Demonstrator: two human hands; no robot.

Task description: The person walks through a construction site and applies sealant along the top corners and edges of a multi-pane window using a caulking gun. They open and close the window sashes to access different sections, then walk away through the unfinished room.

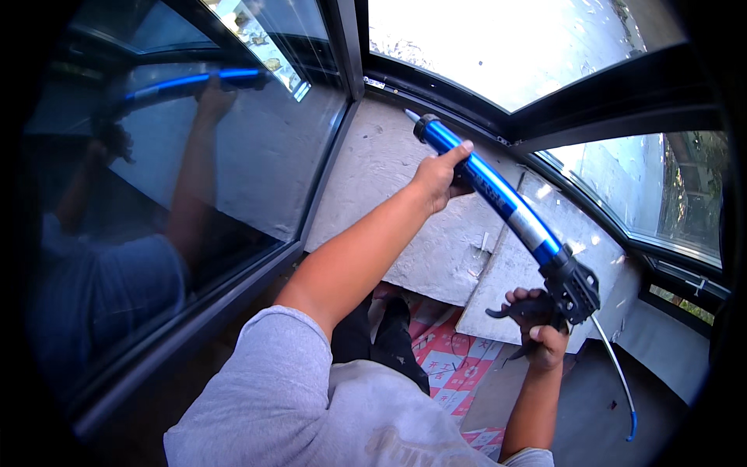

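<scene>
A blue tube-shaped caulking gun [498, 192] slants across the view, its pale nozzle pointing up and left toward the corner of the dark window frame [436, 97]. My left hand [443, 179] wraps around the barrel near its front end. At the rear, my right hand [545, 342] grips the black handle and trigger [537, 310], with fingers curled around it. A thin metal rod [615, 366] with a blue tip sticks out behind the handle and hangs downward. The nozzle tip appears close to the lower frame; whether it touches I cannot tell.
On the left stands a large dark glass pane [194, 156], reflecting my arms and the gun. Below the window lies a rough grey concrete ledge [405, 218] with a raised slab [529, 257]. Red and white printed sheeting [459, 362] covers the floor near my feet. Another window [661, 187] is at right.
</scene>
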